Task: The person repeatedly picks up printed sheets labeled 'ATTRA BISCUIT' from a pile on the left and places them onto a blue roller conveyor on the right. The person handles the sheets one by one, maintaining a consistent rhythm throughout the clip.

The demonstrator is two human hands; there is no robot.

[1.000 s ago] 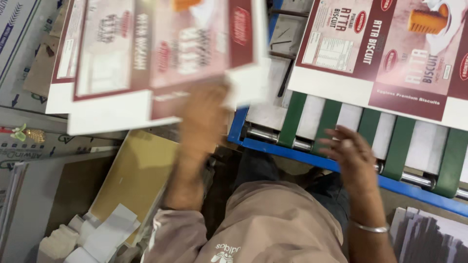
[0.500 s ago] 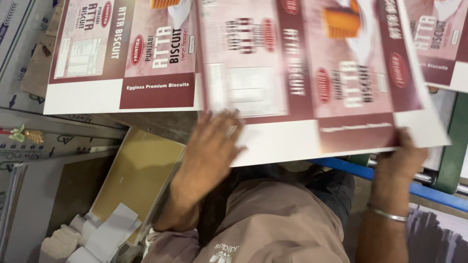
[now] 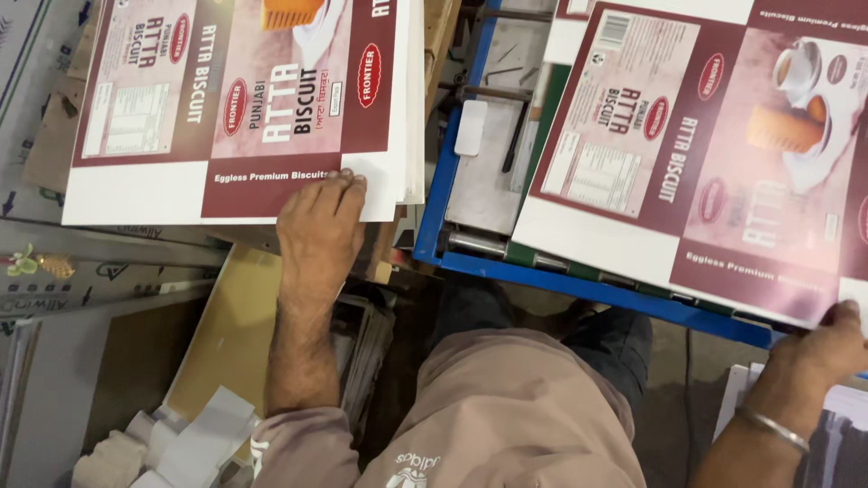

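Head view: maroon-and-white printed carton sheets (image 3: 244, 108).

The right hand (image 3: 827, 339) is cut off by the frame's right edge. The maroon-and-white printed cardboard sheet (image 3: 687, 154) it touches runs off the top and right, its lower print blurred.

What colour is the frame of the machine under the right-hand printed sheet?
Blue, clearest in the head view: the machine frame below the printed sheet.

Single head-worn view, looking steeply down from close above, printed carton sheets (image 3: 244, 108) filling the upper frame
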